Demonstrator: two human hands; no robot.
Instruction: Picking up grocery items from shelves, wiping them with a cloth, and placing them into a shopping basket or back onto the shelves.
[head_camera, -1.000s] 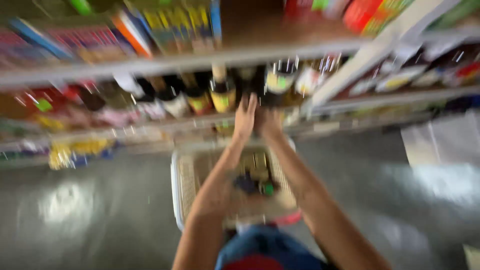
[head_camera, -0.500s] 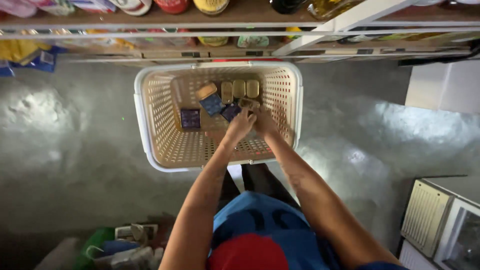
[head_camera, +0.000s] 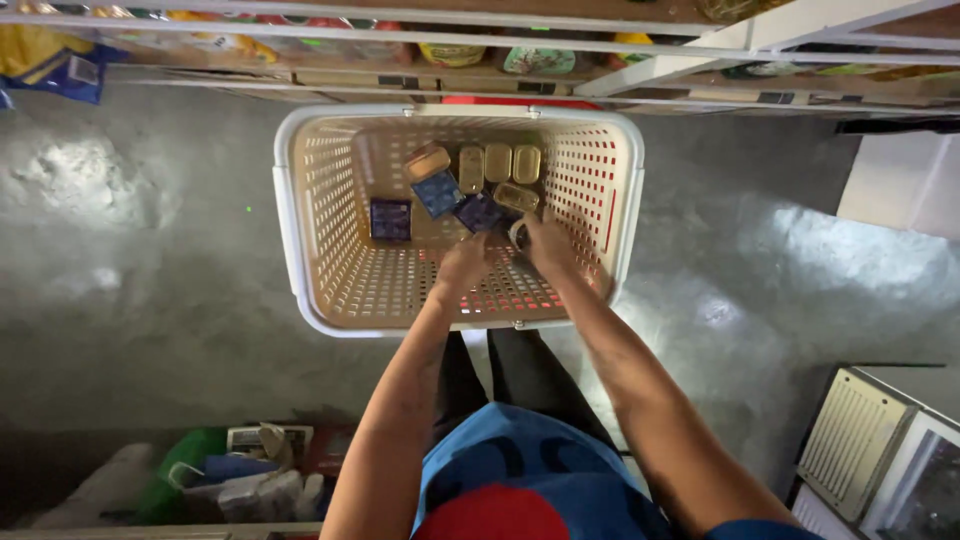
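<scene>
**Both hands lowered into the floor basket, a small tin between them**

The right hand (head_camera: 548, 243) is closing around a small round tin (head_camera: 519, 236), its fingers curled over the top so that only the pale rim is showing at the thumb side. The left hand (head_camera: 463, 262) is reaching in just beside it, fingers bent and narrow; whether it is also touching the tin or only steadying near it cannot be told, since the knuckles are hiding the fingertips. Both forearms are stretching straight down from the body, probably because the basket is sitting low on the floor in front of the person's feet.

The tin is hanging just above the basket's bottom, near the right of the goods already lying there. Those goods are gathering toward the far wall of the cream plastic basket (head_camera: 292, 230): a row of flat gold tins (head_camera: 498, 163) lying side by side, and dark blue packets (head_camera: 390, 219) lying flat beside them, one well apart to the left. Lying flat, they are leaving the near half of the perforated floor bare.

Beyond the basket, store shelves (head_camera: 480, 45) are running across the top of the view with jars and packets on them. The grey floor (head_camera: 130, 280) is spreading around, and a heap of bags (head_camera: 240, 475) is lying at lower left.
</scene>
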